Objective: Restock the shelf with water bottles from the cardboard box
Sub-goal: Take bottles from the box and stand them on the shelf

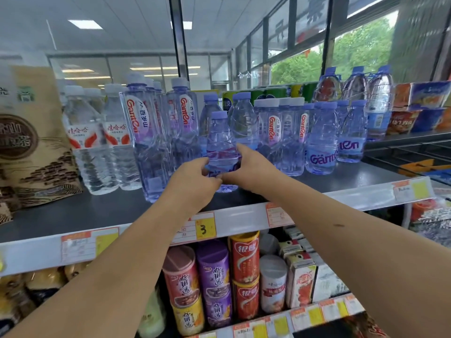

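Small purple-capped water bottle [220, 140] upright near the front of the dark top shelf [341, 178], left hand [192, 178] and right hand [246, 167] curled round its lower half from either side — label mostly hidden, base peeking below the fingers, taller bottles [144, 132] just beside

At far left we see a brown paper bag [31, 142] printed with dark characters. Low in the middle stand red cans [244, 257], purple cans [214, 272] and a pink can [180, 276], with a white can [273, 284] and cartons [301, 281] to their right. Price tags [205, 229] run above them. At upper right we see noodle tubs [402, 123], green packs [275, 91], windows [305, 23] and trees [361, 45] outside.
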Action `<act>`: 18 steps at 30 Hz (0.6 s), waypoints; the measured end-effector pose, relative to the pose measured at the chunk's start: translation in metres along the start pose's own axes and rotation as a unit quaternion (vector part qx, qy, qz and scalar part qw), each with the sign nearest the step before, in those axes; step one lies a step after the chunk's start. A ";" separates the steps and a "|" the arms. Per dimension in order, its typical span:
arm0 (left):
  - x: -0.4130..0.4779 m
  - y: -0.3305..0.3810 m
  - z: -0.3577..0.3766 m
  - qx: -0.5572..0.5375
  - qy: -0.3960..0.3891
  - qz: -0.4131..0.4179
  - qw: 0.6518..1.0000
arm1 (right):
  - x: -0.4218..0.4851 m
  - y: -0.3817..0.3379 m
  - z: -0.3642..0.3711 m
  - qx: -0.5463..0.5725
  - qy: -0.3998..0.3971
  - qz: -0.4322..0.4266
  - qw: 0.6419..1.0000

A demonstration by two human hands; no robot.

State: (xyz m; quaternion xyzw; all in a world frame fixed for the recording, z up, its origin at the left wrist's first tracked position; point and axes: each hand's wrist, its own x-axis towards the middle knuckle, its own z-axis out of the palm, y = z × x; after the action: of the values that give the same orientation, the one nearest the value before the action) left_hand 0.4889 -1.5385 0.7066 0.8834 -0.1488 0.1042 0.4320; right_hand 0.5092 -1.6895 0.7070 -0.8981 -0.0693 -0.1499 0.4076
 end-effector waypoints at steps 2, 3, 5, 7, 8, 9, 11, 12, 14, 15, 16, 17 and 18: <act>-0.010 0.004 -0.002 -0.004 0.018 0.000 1.000 | -0.013 -0.005 -0.007 -0.015 -0.001 -0.002 1.000; -0.018 0.006 -0.003 -0.018 0.032 0.004 0.999 | -0.021 -0.007 -0.011 -0.020 0.004 -0.001 1.000; -0.037 0.008 -0.004 -0.077 0.067 0.006 0.995 | -0.046 -0.009 -0.016 -0.004 0.030 -0.018 0.999; -0.062 0.009 -0.001 -0.136 0.074 -0.004 0.988 | -0.076 -0.005 -0.013 0.025 0.067 -0.063 0.995; -0.076 0.008 0.004 -0.147 0.059 -0.015 0.987 | -0.094 -0.001 -0.009 0.041 0.083 -0.083 0.992; -0.089 0.005 0.010 -0.149 0.040 -0.027 0.988 | -0.111 0.004 -0.003 0.059 0.093 -0.096 0.989; -0.112 -0.007 0.026 -0.153 0.004 -0.054 0.987 | -0.143 0.016 0.011 0.093 0.090 -0.097 0.987; -0.123 -0.016 0.036 -0.147 -0.009 -0.064 0.987 | -0.158 0.025 0.020 0.102 0.078 -0.085 0.988; -0.145 -0.038 0.056 -0.142 -0.022 -0.092 0.985 | -0.186 0.045 0.041 0.112 0.048 -0.049 0.991; -0.157 -0.050 0.067 -0.141 -0.030 -0.108 0.984 | -0.200 0.057 0.052 0.116 0.040 -0.030 0.992; -0.168 -0.063 0.078 -0.138 -0.042 -0.123 0.982 | -0.215 0.070 0.063 0.117 0.035 -0.012 0.992; -0.179 -0.076 0.089 -0.135 -0.053 -0.138 0.980 | -0.229 0.084 0.073 0.114 0.031 0.007 0.993; -0.190 -0.092 0.101 -0.135 -0.063 -0.156 0.976 | -0.245 0.097 0.084 0.106 0.022 0.031 0.994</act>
State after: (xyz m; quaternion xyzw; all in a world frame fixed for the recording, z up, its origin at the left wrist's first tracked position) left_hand 0.3493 -1.5321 0.5192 0.8341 -0.0485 -0.0412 0.5479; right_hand 0.3195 -1.6907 0.5058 -0.8478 -0.0478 -0.1485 0.5069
